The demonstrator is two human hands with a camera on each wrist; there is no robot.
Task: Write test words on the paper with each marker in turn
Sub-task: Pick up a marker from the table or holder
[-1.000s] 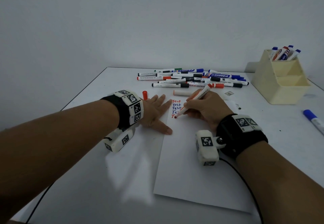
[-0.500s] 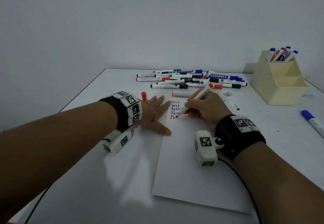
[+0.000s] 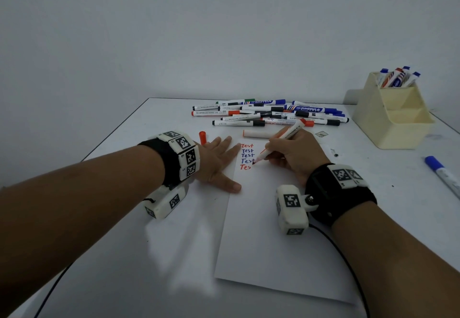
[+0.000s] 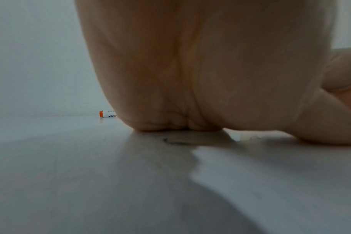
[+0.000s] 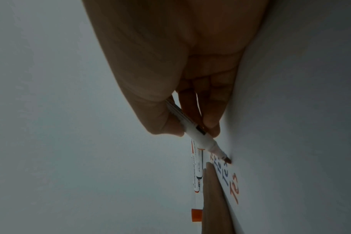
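Note:
A white sheet of paper [image 3: 268,238] lies on the white table. Several lines reading "Test" in red and blue stand at its top left, and a red "Tes" [image 3: 246,167] is the lowest. My right hand [image 3: 291,154] grips an uncapped red marker [image 3: 281,140] whose tip touches the paper just right of "Tes"; the right wrist view shows the marker [image 5: 202,137] pinched between thumb and fingers. My left hand [image 3: 219,160] lies flat, fingers straight, pressing the paper's left edge. The marker's red cap [image 3: 202,137] lies just beyond the left hand.
A pile of several whiteboard markers [image 3: 271,114] lies behind the paper. A white capless tube [image 3: 256,133] lies near the paper's top. A cream holder [image 3: 393,118] with several markers stands at the back right. A blue-capped marker [image 3: 443,175] lies at the right edge.
The red marker tip has moved rightward along the bottom line, and the red word has grown to "Tes". The left hand has stayed flat on the paper's edge.

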